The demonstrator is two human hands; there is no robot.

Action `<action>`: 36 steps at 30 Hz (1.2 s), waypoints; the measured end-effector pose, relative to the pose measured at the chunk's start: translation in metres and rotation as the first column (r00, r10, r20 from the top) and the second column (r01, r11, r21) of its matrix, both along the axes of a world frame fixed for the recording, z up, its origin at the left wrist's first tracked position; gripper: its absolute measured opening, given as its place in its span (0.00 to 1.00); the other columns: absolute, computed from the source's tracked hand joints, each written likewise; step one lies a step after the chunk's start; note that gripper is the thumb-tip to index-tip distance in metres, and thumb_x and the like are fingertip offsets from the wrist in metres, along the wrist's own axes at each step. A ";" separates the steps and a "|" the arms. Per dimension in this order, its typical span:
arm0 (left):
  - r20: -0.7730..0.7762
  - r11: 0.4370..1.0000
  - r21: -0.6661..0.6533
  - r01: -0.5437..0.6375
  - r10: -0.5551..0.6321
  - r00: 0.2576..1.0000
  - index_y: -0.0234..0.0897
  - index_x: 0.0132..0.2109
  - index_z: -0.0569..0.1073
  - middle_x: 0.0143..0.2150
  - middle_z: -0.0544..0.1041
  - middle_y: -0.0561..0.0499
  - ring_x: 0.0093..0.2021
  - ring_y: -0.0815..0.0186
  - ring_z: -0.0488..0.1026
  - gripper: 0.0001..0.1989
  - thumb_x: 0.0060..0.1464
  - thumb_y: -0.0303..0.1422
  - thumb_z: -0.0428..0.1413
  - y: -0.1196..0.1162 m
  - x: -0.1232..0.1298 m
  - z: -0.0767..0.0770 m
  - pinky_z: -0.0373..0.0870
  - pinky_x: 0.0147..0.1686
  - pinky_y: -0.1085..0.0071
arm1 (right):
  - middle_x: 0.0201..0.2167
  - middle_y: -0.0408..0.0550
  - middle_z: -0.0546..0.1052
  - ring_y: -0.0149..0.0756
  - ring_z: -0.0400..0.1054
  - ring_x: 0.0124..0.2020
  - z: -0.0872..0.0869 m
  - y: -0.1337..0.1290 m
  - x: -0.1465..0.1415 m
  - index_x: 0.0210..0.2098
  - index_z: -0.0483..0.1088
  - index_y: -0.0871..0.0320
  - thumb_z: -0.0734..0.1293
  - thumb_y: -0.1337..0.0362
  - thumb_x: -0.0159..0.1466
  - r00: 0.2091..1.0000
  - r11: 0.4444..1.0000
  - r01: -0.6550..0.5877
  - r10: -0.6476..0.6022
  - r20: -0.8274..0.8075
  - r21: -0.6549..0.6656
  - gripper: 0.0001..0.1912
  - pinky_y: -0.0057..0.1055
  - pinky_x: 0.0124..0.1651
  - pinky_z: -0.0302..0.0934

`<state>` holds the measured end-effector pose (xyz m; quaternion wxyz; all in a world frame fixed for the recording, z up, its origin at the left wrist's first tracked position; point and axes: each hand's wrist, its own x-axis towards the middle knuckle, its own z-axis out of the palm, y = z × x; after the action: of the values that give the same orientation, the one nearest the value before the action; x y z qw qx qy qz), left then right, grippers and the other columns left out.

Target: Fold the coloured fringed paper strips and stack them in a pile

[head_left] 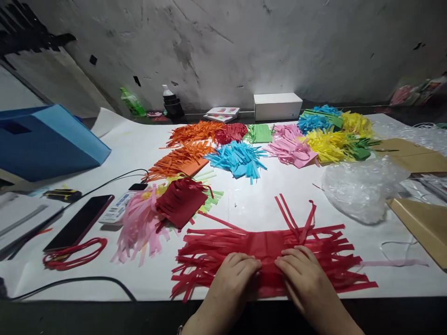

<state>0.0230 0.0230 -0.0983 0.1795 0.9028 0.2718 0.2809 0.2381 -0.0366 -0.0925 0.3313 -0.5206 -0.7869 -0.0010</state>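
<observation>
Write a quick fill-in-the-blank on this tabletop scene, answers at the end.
1. The left grip and right grip rest on fringed paper coloured ____.
2. The rounded clear plastic lies to the ____ of the phone in the picture.
3. The plain box in front of the wall is ____ in colour.

Missing words: red; right; white.

A white box (277,108) stands before the grey wall (223,56). Left of the box are flat printed packs (222,114), then a dark bottle (172,107) with a white top, then a green bottle (133,102). Well left and nearer than the box sit a blue case (49,144) and a dark phone (79,223); right and nearer lies crumpled clear plastic wrap (359,186).
</observation>
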 end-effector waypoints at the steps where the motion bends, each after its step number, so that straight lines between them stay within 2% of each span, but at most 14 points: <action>1: -0.020 0.999 -0.025 -0.031 0.031 0.999 0.36 0.50 0.72 0.41 0.82 0.45 0.40 0.57 0.76 0.13 0.65 0.22 0.47 0.001 0.001 0.000 0.72 0.41 0.61 | 0.36 0.46 0.79 0.42 0.72 0.44 -0.001 0.002 0.003 0.43 0.73 0.56 0.58 0.76 0.67 0.999 0.999 0.031 -0.032 -0.026 -0.040 0.15 0.44 0.55 0.59; 4: -0.203 0.977 -0.104 -0.184 0.160 0.966 0.36 0.46 0.74 0.36 0.80 0.45 0.35 0.57 0.76 0.11 0.63 0.23 0.48 0.010 0.010 0.009 0.72 0.36 0.62 | 0.32 0.46 0.77 0.42 0.71 0.38 -0.004 0.014 0.012 0.36 0.72 0.54 0.61 0.72 0.67 0.986 0.969 0.168 -0.169 0.008 -0.182 0.10 0.40 0.46 0.62; 8: -0.553 0.907 -0.140 -0.396 0.260 0.791 0.37 0.38 0.75 0.35 0.81 0.45 0.36 0.55 0.78 0.11 0.66 0.29 0.49 0.033 0.027 0.032 0.70 0.35 0.64 | 0.26 0.45 0.74 0.41 0.69 0.30 -0.005 0.034 0.011 0.27 0.70 0.54 0.65 0.70 0.65 0.937 0.898 0.342 -0.305 0.169 -0.278 0.10 0.38 0.37 0.60; 11: -0.628 0.889 -0.112 -0.443 0.282 0.725 0.37 0.37 0.75 0.35 0.82 0.43 0.36 0.52 0.79 0.10 0.65 0.31 0.50 0.050 0.035 0.042 0.68 0.31 0.64 | 0.22 0.47 0.72 0.42 0.67 0.26 0.002 0.043 0.006 0.22 0.68 0.56 0.67 0.70 0.64 0.912 0.873 0.400 -0.347 0.221 -0.279 0.14 0.40 0.34 0.58; 14: -0.647 0.890 -0.104 -0.443 0.277 0.710 0.36 0.37 0.75 0.34 0.82 0.42 0.35 0.51 0.80 0.09 0.63 0.31 0.52 0.059 0.037 0.043 0.66 0.29 0.65 | 0.27 0.51 0.76 0.48 0.69 0.33 0.011 0.041 0.001 0.29 0.72 0.59 0.68 0.71 0.63 0.888 0.867 0.445 -0.394 0.237 -0.225 0.06 0.46 0.41 0.60; 15: -0.652 0.893 -0.103 -0.439 0.273 0.708 0.36 0.37 0.75 0.35 0.82 0.42 0.35 0.50 0.80 0.08 0.63 0.31 0.52 0.060 0.038 0.042 0.66 0.29 0.65 | 0.33 0.54 0.77 0.50 0.70 0.38 0.012 0.039 0.000 0.35 0.74 0.60 0.68 0.71 0.64 0.899 0.891 0.420 -0.382 0.215 -0.171 0.03 0.49 0.46 0.60; 16: -0.654 0.895 -0.101 -0.434 0.269 0.707 0.36 0.37 0.75 0.35 0.82 0.42 0.35 0.51 0.80 0.08 0.63 0.31 0.52 0.061 0.038 0.041 0.66 0.29 0.65 | 0.39 0.55 0.78 0.51 0.69 0.44 0.012 0.036 -0.002 0.41 0.74 0.61 0.67 0.72 0.64 0.924 0.928 0.356 -0.334 0.188 -0.104 0.06 0.51 0.51 0.58; 18: -0.652 0.899 -0.095 -0.427 0.268 0.709 0.37 0.38 0.75 0.34 0.82 0.43 0.35 0.52 0.80 0.08 0.63 0.31 0.53 0.061 0.038 0.040 0.67 0.29 0.66 | 0.46 0.55 0.77 0.50 0.67 0.49 0.009 0.032 -0.004 0.48 0.73 0.61 0.64 0.74 0.66 0.973 0.986 0.163 -0.164 0.161 0.022 0.12 0.49 0.58 0.54; 21: -0.643 0.895 -0.086 -0.438 0.286 0.710 0.37 0.40 0.74 0.34 0.82 0.45 0.33 0.54 0.79 0.08 0.65 0.32 0.52 0.059 0.037 0.039 0.68 0.30 0.66 | 0.38 0.52 0.78 0.44 0.68 0.41 -0.002 0.029 -0.007 0.43 0.75 0.63 0.60 0.77 0.67 0.981 0.996 -0.043 0.027 0.193 0.082 0.13 0.44 0.54 0.58; 24: -0.540 0.920 -0.026 -0.390 0.315 0.780 0.36 0.47 0.73 0.45 0.80 0.42 0.44 0.53 0.77 0.08 0.63 0.34 0.56 0.052 0.032 0.037 0.72 0.42 0.60 | 0.33 0.51 0.77 0.42 0.66 0.35 -0.010 0.031 -0.007 0.37 0.75 0.64 0.60 0.77 0.68 0.989 0.994 -0.043 0.027 0.148 0.105 0.12 0.41 0.46 0.61; 27: -0.288 0.976 0.154 -0.151 0.190 0.939 0.40 0.52 0.73 0.58 0.75 0.42 0.60 0.49 0.67 0.13 0.60 0.34 0.60 0.042 0.024 0.029 0.56 0.62 0.46 | 0.34 0.53 0.76 0.41 0.67 0.37 -0.009 0.031 -0.007 0.37 0.74 0.64 0.60 0.76 0.68 0.998 0.993 0.004 -0.011 0.056 0.120 0.10 0.38 0.44 0.62; 29: -0.166 0.972 0.234 -0.033 0.074 0.983 0.42 0.47 0.74 0.54 0.78 0.47 0.59 0.54 0.68 0.06 0.64 0.30 0.55 0.035 0.019 0.021 0.45 0.66 0.46 | 0.38 0.54 0.76 0.42 0.67 0.40 -0.006 0.029 -0.008 0.42 0.73 0.65 0.60 0.75 0.69 1.000 0.995 -0.008 0.005 0.022 0.103 0.10 0.38 0.46 0.62; 33: -0.078 0.978 0.208 -0.004 0.020 0.997 0.40 0.38 0.74 0.37 0.79 0.53 0.46 0.62 0.72 0.12 0.69 0.29 0.48 0.027 0.012 0.004 0.47 0.64 0.54 | 0.38 0.52 0.77 0.42 0.67 0.40 -0.008 0.020 -0.010 0.44 0.73 0.64 0.56 0.75 0.71 0.996 0.993 -0.058 0.051 0.074 0.107 0.14 0.41 0.52 0.58; 36: -0.074 0.985 0.174 0.009 0.004 0.997 0.41 0.38 0.74 0.35 0.79 0.55 0.44 0.62 0.71 0.10 0.69 0.31 0.50 0.023 0.006 -0.005 0.47 0.62 0.54 | 0.37 0.51 0.77 0.42 0.66 0.41 -0.014 0.013 -0.006 0.42 0.73 0.63 0.53 0.74 0.73 0.997 0.992 -0.042 0.034 0.075 0.117 0.17 0.42 0.55 0.55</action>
<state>0.0292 0.0462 -0.1032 0.0901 0.9251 0.2515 0.2697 0.2317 -0.0239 -0.1068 0.3329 -0.4845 -0.8067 -0.0605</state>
